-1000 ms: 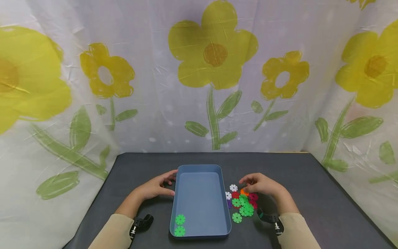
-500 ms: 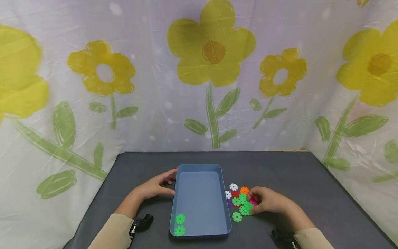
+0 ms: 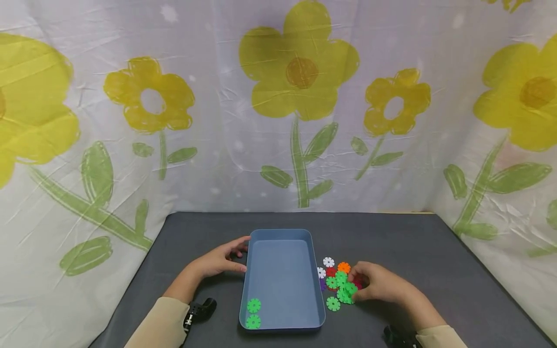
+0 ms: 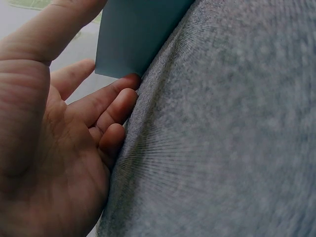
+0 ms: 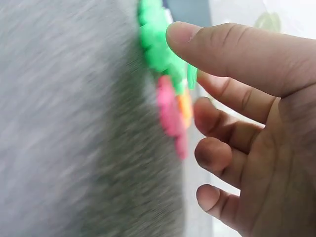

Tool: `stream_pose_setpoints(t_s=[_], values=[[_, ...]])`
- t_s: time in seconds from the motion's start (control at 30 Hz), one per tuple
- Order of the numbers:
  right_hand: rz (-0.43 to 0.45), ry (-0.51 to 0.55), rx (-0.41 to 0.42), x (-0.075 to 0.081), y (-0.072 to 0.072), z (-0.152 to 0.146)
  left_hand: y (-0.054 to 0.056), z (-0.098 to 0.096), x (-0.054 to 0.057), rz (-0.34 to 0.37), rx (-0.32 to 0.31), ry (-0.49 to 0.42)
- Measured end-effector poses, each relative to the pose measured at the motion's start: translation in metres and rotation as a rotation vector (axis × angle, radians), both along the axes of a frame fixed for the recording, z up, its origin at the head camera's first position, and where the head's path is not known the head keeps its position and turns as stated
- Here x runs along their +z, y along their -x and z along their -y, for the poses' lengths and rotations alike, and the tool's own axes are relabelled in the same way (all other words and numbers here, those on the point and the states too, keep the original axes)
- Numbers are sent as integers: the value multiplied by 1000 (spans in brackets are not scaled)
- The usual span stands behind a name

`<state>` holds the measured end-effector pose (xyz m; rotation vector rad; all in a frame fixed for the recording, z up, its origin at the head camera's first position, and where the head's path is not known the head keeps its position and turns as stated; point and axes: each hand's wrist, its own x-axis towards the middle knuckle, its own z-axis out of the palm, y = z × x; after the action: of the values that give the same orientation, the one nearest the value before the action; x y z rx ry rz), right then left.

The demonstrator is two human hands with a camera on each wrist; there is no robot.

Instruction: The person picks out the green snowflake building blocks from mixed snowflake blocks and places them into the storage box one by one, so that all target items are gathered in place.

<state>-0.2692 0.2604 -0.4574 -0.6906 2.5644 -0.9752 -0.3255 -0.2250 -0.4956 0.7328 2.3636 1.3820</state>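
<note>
My left hand (image 3: pixel 219 260) rests against the left side of a blue-grey tray (image 3: pixel 283 326), thumb and fingertips at its edge and fingers loosely bent. In the left wrist view, fingertips (image 4: pixel 129 81) lie by the tray's corner (image 4: pixel 143 34). Two green snowflake discs (image 3: pixel 254 305) lie in the tray's near left corner. My right hand (image 3: pixel 385 284) is at the right side of a pile of plastic snowflake discs (image 3: pixel 342 284). In the right wrist view, a green snowflake disc (image 5: pixel 191 76) shows edge-on between its thumb and index finger, the other fingers curled loosely.
Beside the tray, the pile includes white discs (image 3: pixel 328 262), an orange disc (image 3: pixel 344 267), and red and purple ones. A single green disc (image 3: pixel 333 303) lies at its near side. Dark cloth covers the table (image 3: pixel 370 232); a flower-printed curtain (image 3: pixel 217 145) stands behind.
My right hand has moved from above the orange disc toward the near right, down to the green discs at the pile's right side. The left hand and tray stay in place.
</note>
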Motion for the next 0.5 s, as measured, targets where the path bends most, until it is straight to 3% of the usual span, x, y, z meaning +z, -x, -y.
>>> stream_pose_setpoints(t_s=[0.3,0.5], values=[[-77,34,23,32,5,16,3,-2,0,3,11,11],[-130,83,52,46,12,25,4,-2,0,11,18,3]])
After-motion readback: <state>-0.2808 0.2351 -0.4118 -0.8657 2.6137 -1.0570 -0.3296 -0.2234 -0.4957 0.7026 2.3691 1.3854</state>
